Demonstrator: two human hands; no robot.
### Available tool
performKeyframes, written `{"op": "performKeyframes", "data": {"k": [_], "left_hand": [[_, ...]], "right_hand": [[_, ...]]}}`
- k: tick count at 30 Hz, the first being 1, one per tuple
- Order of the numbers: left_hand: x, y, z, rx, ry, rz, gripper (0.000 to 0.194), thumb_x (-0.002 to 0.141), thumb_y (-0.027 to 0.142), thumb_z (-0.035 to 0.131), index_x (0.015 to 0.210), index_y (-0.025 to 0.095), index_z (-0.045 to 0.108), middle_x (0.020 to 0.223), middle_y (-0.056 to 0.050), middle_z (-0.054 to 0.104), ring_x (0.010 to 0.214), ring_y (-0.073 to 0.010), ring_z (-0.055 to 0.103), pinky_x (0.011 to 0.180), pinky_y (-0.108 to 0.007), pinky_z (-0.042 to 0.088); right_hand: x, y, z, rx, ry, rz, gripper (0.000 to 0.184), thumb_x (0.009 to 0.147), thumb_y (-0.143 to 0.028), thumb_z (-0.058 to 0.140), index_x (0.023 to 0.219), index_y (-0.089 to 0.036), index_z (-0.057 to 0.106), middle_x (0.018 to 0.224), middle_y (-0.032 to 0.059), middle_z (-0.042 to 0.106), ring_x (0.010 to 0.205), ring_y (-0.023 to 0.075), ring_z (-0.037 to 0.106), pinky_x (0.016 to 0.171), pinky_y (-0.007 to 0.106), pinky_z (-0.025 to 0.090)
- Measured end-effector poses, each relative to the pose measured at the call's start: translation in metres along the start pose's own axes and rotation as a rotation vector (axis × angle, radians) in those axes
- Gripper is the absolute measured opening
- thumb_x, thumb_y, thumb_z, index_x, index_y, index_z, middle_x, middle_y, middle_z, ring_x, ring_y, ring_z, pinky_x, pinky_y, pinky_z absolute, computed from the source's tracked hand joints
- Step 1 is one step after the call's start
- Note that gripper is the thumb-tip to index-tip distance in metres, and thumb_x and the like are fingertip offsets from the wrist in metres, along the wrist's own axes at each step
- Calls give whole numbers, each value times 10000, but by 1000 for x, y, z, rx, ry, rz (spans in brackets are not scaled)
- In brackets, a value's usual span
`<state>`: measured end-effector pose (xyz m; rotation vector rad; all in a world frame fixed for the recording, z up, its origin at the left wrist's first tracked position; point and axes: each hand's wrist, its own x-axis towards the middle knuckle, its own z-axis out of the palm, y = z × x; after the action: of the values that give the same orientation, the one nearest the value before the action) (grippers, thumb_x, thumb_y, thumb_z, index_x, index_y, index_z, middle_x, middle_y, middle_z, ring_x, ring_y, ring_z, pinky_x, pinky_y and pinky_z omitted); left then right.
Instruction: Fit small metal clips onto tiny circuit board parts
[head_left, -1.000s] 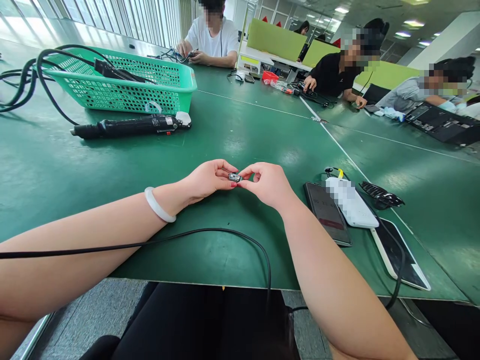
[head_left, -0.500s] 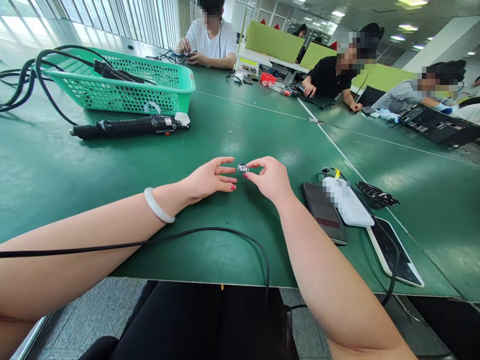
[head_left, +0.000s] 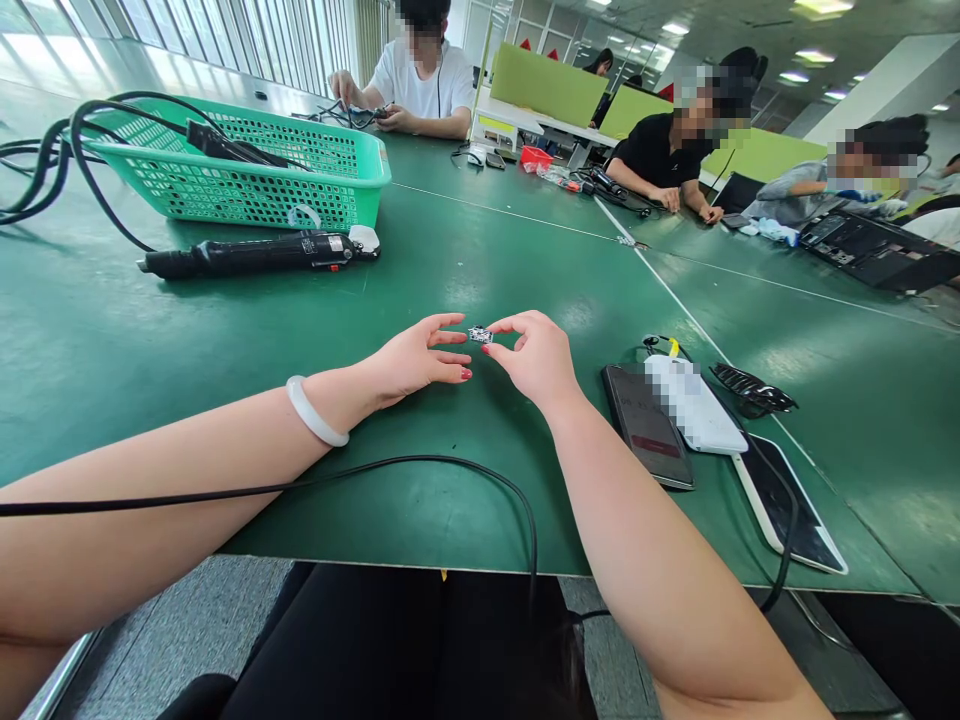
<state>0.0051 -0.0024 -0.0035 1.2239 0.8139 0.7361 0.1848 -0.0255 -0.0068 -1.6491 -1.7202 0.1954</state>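
Between the thumb and forefinger of my right hand is a small silvery-black part, too small for me to name its kind. It looks like a tiny circuit board or connector piece. My left hand is just to the left of it with the fingers spread, their tips close to the part's left end. Whether those fingertips touch it I cannot tell. Both hands are over the green table, and a white bangle circles my left wrist.
A green basket with cables and a black electric screwdriver lie at the left. On the right are a dark phone, a white device and a white-edged phone. A black cable crosses near the edge. Co-workers sit across the table.
My right hand has shifted slightly left with the small part, bringing it nearer my left fingers. My left hand has barely moved. Across the table, co-workers' hands have moved.
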Motion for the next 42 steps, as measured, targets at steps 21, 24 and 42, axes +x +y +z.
{"op": "performKeyframes", "data": {"k": [21,24,42], "left_hand": [[0,-1,8,-168,60,-4,185,854,249,545,951,127,646,984,-77,647,894,-124,596,911,-318,450],[1,-2,5,-169,97,-34,115,832,148,548,895,129,642,931,-68,655,851,-111,606,853,-278,477],[-69,46,-87,411,441,-114,152,858,181,493,1007,161,515,1003,-105,645,895,-161,659,885,-310,506]], "right_hand": [[-8,-27,18,23,-59,-83,125,731,-281,653,833,-212,678,956,17,597,714,117,532,657,274,438],[-9,-29,22,29,-45,-102,116,734,-278,653,830,-216,672,977,13,594,752,121,540,667,269,443],[-1,2,10,178,11,79,207,826,-360,534,878,-200,656,967,24,611,585,88,475,688,286,440]]}}
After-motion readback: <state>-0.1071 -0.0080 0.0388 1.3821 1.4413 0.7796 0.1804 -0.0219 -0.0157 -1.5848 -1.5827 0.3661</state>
